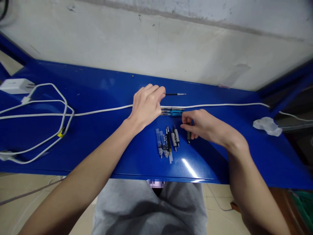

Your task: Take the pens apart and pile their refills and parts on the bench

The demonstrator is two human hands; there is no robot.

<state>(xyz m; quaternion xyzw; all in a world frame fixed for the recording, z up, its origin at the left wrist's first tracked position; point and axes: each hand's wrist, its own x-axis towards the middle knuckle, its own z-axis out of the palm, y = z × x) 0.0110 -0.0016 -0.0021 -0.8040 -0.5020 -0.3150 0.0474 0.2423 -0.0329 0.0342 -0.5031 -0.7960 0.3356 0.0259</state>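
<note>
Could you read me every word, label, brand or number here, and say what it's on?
No readable text.
Clear pen barrels: any print is too small to read.
Yellow patch on the white cable: too blurred.

a blue table [137, 163] holds clear pen tubes [158, 140] near gray pen grips [173, 139] — a white cable [97, 111] runs behind. a white charger [16, 86] sits at left.

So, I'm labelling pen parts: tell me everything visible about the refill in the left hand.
The refill is a thin, plastic-looking black tube with a pale section towards its narrow tip. It points rightward, roughly level in the picture, gripped by the left hand, which hides its other end. Contact with the blue surface is unclear.
</note>
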